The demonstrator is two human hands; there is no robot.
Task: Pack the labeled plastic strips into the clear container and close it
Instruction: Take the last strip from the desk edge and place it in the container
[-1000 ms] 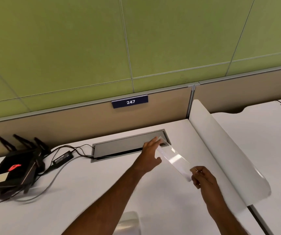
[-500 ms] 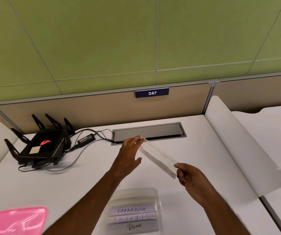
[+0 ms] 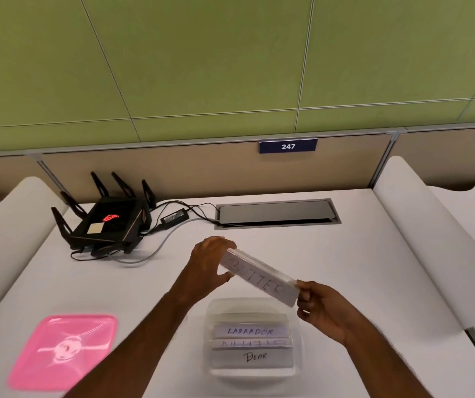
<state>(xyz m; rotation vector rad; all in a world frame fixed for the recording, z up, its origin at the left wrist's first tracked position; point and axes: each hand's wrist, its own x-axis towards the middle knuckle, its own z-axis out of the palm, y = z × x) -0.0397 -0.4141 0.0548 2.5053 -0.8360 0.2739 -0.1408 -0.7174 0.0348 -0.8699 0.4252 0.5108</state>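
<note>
Clear plastic, long and flat, with a white label that seems to read BUTTER: this strip (image 3: pixel 259 275) hangs in the air above the white surface (image 3: pixel 359 254), pinched at both ends. The left hand (image 3: pixel 211 264) clamps its far end between thumb and fingers; the right hand (image 3: pixel 321 307) pinches the near end. The strip's long axis runs from about ten o'clock at the left hand to four o'clock at the right.

Just toward six o'clock, below the strip, sits the clear, rounded plastic container (image 3: pixel 255 340), open, with three labelled strips already inside. Two read LABRADOR and BEAR, and they lie along a nine-to-three line.

So the held strip is skewed against those. I judge it needs turning level with them, then lowering toward six o'clock; the right hand is nearer the container. A pink square lid (image 3: pixel 64 350) waits at about eight o'clock, well apart from it.
</note>
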